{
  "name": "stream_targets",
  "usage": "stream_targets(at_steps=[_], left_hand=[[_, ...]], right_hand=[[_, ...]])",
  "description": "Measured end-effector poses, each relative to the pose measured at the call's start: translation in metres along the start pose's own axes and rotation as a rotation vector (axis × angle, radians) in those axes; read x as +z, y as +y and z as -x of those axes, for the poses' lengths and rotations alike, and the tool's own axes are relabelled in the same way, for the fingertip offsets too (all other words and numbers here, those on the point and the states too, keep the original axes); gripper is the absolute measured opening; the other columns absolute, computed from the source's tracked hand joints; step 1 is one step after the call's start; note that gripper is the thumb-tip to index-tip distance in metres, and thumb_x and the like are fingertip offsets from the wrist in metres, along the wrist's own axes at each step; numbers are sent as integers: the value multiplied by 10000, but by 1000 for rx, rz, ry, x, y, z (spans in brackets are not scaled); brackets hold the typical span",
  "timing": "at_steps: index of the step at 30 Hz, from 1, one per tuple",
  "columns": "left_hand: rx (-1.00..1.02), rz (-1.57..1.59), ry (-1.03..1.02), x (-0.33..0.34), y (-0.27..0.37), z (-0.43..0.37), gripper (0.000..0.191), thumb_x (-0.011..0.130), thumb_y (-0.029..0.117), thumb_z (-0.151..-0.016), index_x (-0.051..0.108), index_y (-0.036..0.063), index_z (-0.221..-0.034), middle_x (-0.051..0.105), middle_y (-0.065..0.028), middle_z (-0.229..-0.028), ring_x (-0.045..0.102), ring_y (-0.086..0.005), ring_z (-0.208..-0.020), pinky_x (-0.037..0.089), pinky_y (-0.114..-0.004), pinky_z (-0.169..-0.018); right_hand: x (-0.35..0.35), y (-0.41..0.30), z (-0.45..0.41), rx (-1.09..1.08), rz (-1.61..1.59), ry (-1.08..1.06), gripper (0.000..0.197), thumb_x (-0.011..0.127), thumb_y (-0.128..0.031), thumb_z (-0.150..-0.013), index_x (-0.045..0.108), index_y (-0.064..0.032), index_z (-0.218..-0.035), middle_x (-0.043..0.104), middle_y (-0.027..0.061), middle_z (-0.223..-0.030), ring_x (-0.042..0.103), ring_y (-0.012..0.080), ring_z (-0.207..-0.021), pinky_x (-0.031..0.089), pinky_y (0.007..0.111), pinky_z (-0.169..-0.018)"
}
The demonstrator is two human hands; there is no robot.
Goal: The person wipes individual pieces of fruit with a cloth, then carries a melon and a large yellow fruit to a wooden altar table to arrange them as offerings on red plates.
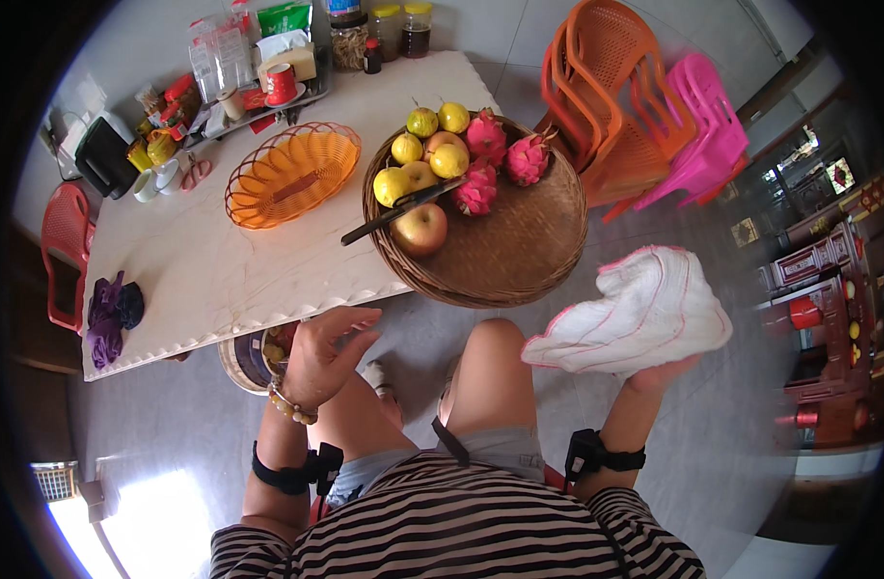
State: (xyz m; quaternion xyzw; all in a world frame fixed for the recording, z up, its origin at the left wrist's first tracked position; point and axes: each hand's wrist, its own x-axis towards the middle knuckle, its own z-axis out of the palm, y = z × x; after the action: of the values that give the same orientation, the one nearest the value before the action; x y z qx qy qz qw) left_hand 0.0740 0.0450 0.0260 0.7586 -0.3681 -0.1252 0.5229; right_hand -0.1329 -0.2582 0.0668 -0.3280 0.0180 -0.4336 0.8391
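Note:
My right hand point(662, 373) holds up a white cloth point(637, 311) with red edging, which covers most of the fingers. Over my lap, near the table edge, my left hand point(329, 354) is empty, its thumb and fingers apart. A round wicker tray point(514, 253) overhangs the table's right corner. It holds several yellow fruits point(407, 148), apples point(418, 230) and three dragon fruits point(474, 187). A knife with a black handle point(377, 226) rests across the fruit and the tray's rim. To its left sits an orange woven plastic basket point(297, 177) with nothing in it.
Jars point(416, 30), a metal tray point(311, 93) of small items, cups point(168, 176) and a black kettle point(105, 158) line the table's back. A purple bag point(106, 322) lies at the left corner. Stacked orange chairs point(615, 108) and pink chairs point(709, 130) stand right. A container point(243, 362) is under the table.

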Motion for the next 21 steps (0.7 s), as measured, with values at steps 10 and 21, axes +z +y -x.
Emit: stream_targets(at_steps=[10, 21], left_hand=[[-63, -205, 298, -79, -66, -104, 220, 623, 86, -766, 603, 3, -969, 630, -87, -868, 600, -135, -789, 480, -261, -692], [-111, -600, -235, -168, -57, -241, 359, 617, 75, -746, 550, 41, -1097, 608, -88, -953, 563, -181, -866, 437, -302, -800]], right_hand=[[-63, -10, -66, -201, 473, -249, 609, 306, -462, -882, 298, -13, -1294, 363, 139, -1313, 370, 286, -1196, 286, 428, -1010], [-75, -60, -177, 159, 375, -118, 576, 326, -442, -884, 314, -34, -1291, 380, 117, -1307, 366, 271, -1200, 278, 421, -1015]])
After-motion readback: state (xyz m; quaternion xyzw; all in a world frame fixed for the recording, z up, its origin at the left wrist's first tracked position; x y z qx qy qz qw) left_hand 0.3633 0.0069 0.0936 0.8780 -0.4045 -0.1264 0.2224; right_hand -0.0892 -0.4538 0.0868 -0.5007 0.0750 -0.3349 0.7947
